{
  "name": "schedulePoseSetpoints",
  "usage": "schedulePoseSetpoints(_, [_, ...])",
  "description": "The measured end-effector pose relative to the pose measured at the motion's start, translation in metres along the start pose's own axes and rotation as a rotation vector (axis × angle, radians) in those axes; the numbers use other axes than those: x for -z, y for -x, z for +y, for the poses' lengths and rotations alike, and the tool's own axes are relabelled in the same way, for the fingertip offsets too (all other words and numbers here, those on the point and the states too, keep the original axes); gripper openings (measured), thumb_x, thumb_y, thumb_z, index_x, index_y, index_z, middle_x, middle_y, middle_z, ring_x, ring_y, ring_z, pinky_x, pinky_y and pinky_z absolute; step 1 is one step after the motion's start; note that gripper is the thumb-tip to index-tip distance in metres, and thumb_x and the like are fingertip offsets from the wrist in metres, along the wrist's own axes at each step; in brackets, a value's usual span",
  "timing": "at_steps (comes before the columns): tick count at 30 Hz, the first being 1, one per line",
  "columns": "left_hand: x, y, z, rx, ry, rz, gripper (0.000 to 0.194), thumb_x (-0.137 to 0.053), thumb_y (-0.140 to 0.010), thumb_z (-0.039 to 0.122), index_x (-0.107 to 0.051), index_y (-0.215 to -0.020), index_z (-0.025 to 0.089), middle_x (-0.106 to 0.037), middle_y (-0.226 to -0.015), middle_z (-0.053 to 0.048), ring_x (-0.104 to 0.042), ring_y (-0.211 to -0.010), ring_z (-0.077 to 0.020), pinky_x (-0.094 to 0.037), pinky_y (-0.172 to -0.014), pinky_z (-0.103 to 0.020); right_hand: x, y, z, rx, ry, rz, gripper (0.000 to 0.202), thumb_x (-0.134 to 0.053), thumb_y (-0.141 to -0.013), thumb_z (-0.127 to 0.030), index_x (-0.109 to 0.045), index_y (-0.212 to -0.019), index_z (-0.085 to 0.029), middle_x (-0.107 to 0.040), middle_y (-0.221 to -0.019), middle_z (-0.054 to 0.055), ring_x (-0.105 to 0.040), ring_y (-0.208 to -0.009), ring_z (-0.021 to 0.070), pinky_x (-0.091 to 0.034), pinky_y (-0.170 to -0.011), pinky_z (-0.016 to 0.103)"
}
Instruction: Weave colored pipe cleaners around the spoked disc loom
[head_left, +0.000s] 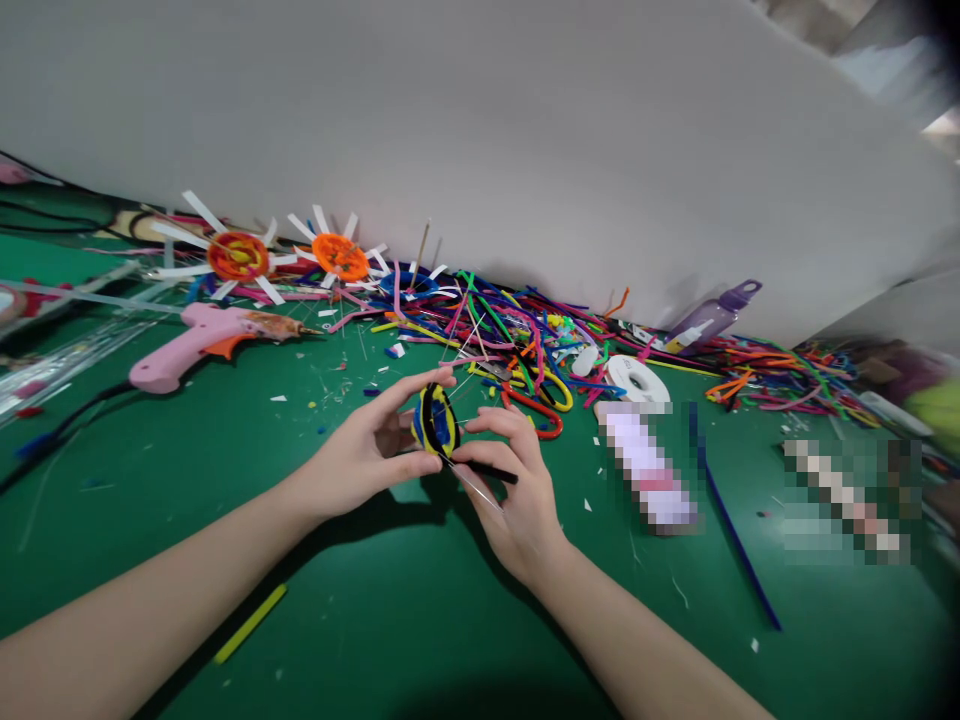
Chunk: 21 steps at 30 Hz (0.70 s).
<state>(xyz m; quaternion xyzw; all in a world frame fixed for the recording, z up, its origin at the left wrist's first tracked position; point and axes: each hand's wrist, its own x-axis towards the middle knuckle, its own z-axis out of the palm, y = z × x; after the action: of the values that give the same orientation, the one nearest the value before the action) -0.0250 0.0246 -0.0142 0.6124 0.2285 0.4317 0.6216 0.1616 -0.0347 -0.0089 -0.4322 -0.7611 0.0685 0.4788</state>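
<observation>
Between thumb and fingers, my left hand (382, 440) grips a small round woven piece (436, 420) in yellow, blue and black, tilted on its side. Thin, light-coloured spokes stick out of it. At its right edge my right hand (514, 480) is closed on a black pipe cleaner (487, 468) that runs from the piece's lower rim. Its fingertips are close to the rim; whether they touch it I cannot tell.
A pink glue gun (202, 340) lies at left. Behind are two orange woven discs (238, 257) with white strips and a heap of coloured pipe cleaners (517, 330). To the right are a white spool (637, 382), a purple bottle (712, 318) and a dark blue pipe cleaner (739, 545).
</observation>
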Motion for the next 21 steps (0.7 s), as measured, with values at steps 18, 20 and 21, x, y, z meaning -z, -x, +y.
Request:
schedulePoseSetpoints(18, [-0.0016, 0.0002, 0.0019, 0.059, 0.093, 0.054, 0.046, -0.067, -0.086, 0.029, -0.059, -0.131, 0.030, -0.058, -0.136, -0.008, -0.055, -0.121, -0.0268, -0.046, -0.099, -0.034, 0.0039, -0.0020, 0.0008, 0.027, 0.063, -0.050, 0.014, -0.063, -0.090, -0.022, -0.064, -0.103, -0.028, -0.066, -0.106, 0.003, -0.061, -0.108, 0.0192, -0.033, -0.112, 0.051])
schedulePoseSetpoints(20, [-0.0020, 0.0002, 0.0030, 0.081, 0.142, 0.098, 0.044, -0.066, -0.087, 0.029, -0.059, -0.130, 0.029, -0.057, -0.137, -0.008, -0.055, -0.122, -0.0267, -0.047, -0.098, -0.034, 0.0049, -0.0026, 0.0002, 0.016, 0.067, -0.028, 0.022, -0.063, -0.090, -0.024, -0.060, -0.112, -0.027, -0.065, -0.110, 0.004, -0.061, -0.108, 0.0199, -0.034, -0.112, 0.050])
schedulePoseSetpoints(21, [-0.0021, -0.0001, 0.0036, 0.100, 0.185, 0.118, 0.043, -0.065, -0.087, 0.030, -0.059, -0.130, 0.030, -0.057, -0.138, -0.008, -0.057, -0.120, -0.0265, -0.048, -0.096, -0.034, 0.0053, -0.0029, 0.0001, 0.005, 0.069, -0.008, 0.027, -0.064, -0.090, -0.025, -0.058, -0.116, -0.027, -0.065, -0.112, 0.006, -0.061, -0.109, 0.0205, -0.036, -0.111, 0.050])
